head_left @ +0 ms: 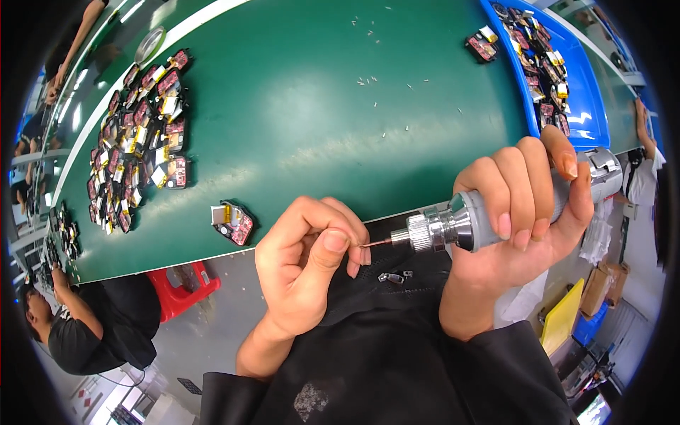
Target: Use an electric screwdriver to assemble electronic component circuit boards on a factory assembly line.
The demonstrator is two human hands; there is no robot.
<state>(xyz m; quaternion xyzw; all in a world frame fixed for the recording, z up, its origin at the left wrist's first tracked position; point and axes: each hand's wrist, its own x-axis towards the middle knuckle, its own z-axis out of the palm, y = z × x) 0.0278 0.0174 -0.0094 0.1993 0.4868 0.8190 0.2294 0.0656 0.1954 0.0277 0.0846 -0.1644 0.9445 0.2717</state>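
Note:
My right hand [520, 205] is wrapped round a grey and silver electric screwdriver [453, 221], held level with its bit [379, 243] pointing left. The thumb and forefinger of my left hand [297, 265] are pinched together at the bit's tip. Whatever they hold there is too small and too hidden to name. Beyond the left hand, near the table's front edge, lies a small black-cased electronic unit [237, 223] with a red circuit board and a silver battery pouch. Small shiny metal pieces [392, 278] rest on dark cloth below the bit.
Many similar units [138, 142] are massed at the left of the green table [297, 134]. A blue tray [591, 106] at the far right holds more, with a single unit [483, 47] beside it. Tiny pins [365, 81] lie scattered. A person [92, 326] sits left near a red stool [205, 282].

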